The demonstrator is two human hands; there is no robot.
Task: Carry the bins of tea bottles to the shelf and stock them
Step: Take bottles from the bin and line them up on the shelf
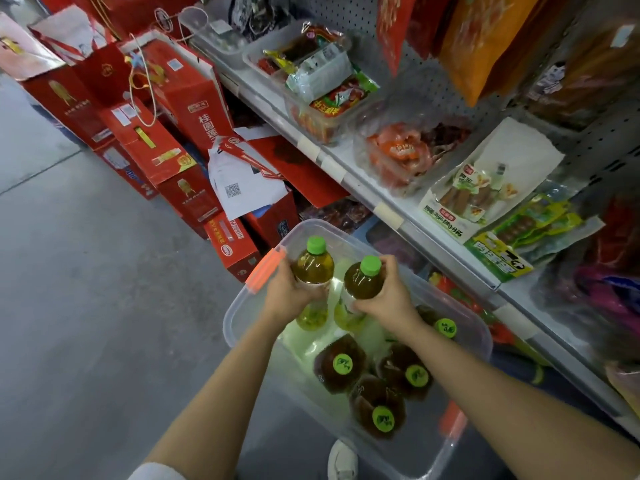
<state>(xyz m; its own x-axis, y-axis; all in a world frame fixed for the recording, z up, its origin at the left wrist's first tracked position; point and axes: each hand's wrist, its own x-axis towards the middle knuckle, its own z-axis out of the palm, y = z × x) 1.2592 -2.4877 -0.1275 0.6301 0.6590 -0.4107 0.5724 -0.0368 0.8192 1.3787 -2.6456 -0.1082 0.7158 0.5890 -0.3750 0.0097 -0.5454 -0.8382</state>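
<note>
A clear plastic bin (242, 306) with orange handles sits on the floor below me. Several green-capped tea bottles (384, 407) stand upright in its near half. My left hand (284, 292) grips one tea bottle (313, 265) by its body, lifted above the bin's far end. My right hand (388, 299) grips a second tea bottle (365, 278) right beside the first. Both bottles hold amber-green liquid and tilt slightly away from me.
A white metal shelf (349, 174) runs diagonally on the right, carrying snack packets and clear tubs of packaged food. Red gift boxes (173, 140) are stacked on the grey floor at the upper left. A white shoe (343, 460) shows beside the bin's near corner.
</note>
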